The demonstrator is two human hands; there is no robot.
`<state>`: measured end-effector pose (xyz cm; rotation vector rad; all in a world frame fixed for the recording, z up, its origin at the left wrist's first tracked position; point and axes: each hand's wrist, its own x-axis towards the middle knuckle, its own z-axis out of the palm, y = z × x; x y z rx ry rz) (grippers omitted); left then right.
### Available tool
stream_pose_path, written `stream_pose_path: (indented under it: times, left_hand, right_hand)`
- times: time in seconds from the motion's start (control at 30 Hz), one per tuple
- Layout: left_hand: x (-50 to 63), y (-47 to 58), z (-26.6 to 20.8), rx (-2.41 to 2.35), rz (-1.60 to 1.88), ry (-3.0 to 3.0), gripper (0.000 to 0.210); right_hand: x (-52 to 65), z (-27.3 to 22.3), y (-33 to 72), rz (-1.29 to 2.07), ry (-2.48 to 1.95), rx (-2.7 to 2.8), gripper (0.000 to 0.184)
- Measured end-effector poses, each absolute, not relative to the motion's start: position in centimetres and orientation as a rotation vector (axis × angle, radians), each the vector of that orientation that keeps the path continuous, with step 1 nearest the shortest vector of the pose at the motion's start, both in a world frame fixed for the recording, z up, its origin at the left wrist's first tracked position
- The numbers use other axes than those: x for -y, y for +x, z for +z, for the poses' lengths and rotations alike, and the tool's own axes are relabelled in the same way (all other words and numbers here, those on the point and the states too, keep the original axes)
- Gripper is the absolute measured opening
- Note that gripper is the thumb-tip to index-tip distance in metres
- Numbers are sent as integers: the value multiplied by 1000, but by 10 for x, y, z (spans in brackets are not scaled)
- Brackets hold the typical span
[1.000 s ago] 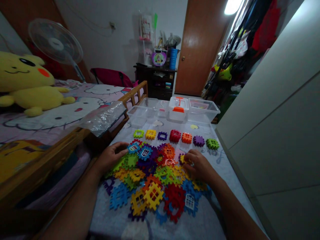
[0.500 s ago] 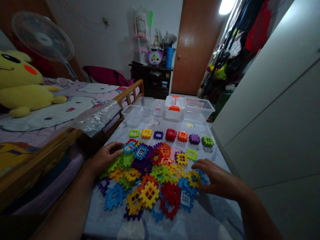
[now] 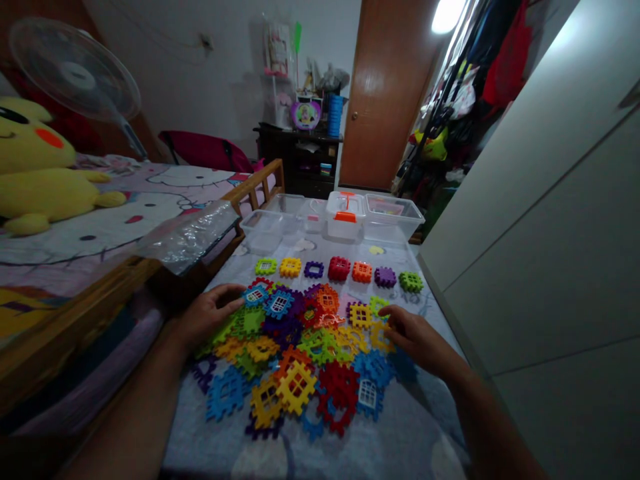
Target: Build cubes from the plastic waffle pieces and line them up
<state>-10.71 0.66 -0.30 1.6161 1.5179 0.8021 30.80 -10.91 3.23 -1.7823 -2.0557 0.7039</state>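
A heap of colourful notched plastic tiles, many with window cut-outs, spreads over the cloth-covered table. My left hand rests at the heap's left edge, fingers loosely stretched and thumb apart, its tips beside a blue window tile. On the right, my right hand pinches a yellow tile, partly hidden by the fingers. Close ahead of its fingertips are a light green tile and a yellow window tile. Blue tiles lie below this hand.
Beyond the heap is a row of small stacks, including red, orange, purple and green. Clear plastic bins and a lidded box with orange latches stand behind. A wooden bed rail borders the left; a white cabinet the right.
My right hand has moved forward and slightly left, carrying the yellow tile off the blue ones towards the light green tile. My left hand stays by the heap. The view has shifted slightly.
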Motion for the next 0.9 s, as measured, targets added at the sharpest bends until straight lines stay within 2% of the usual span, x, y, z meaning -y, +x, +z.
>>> stream_pose_path:
  times: [0.2, 0.43, 0.67, 0.9]
  left_hand:
    - [-8, -108, -5, -1520, 803, 1619, 64]
    - [-7, -107, -2, -1554, 801, 1646, 65]
    - [-9, -110, -6, -1522, 789, 1654, 63]
    - [-8, -109, -7, -1519, 804, 1671, 63]
  right_hand:
    - [113, 16, 311, 332, -1826, 2167, 32]
    - [114, 24, 303, 384, -1922, 2264, 24]
    - [96, 37, 296, 257, -1728, 2240, 43]
    - [70, 30, 275, 280, -1788, 2348, 29]
